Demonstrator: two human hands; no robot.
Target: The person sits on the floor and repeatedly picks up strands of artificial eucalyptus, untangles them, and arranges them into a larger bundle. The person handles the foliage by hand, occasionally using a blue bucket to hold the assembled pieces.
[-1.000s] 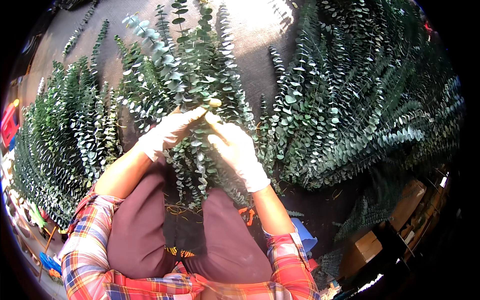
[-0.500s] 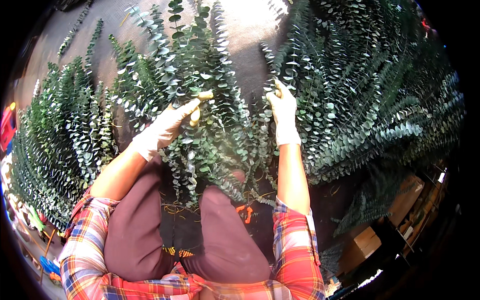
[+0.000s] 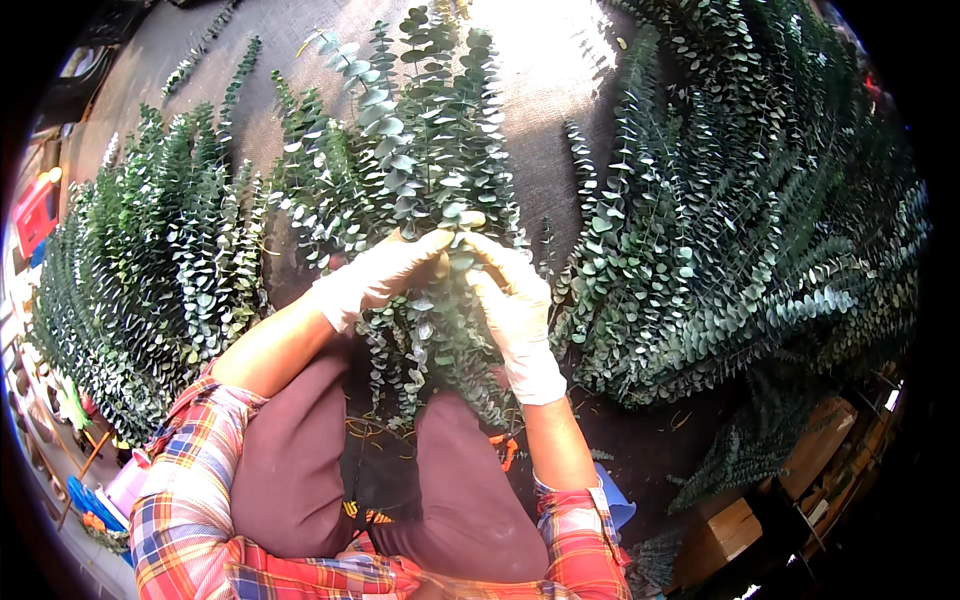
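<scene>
Both my hands wear thin pale gloves with yellowish fingertips. My left hand is closed around a bunch of eucalyptus stems, upright in front of me with round grey-green leaves. Against the same bunch, my right hand bends its fingers and thumb around a stem among the leaves, close to the left fingertips. Leaves partly hide the fingertips of both hands. Below the hands, the bunch's lower leafy part hangs between my knees.
A big heap of eucalyptus lies to the right, with a smaller pile on the left. Brown mesh-like sheeting covers the surface beyond. Orange-handled clippers lie beside my knee. A cardboard box stands lower right.
My right hand has moved left from the edge of the right heap to the bunch, meeting my left hand. The left hand keeps its hold. The whole view has shifted slightly.
</scene>
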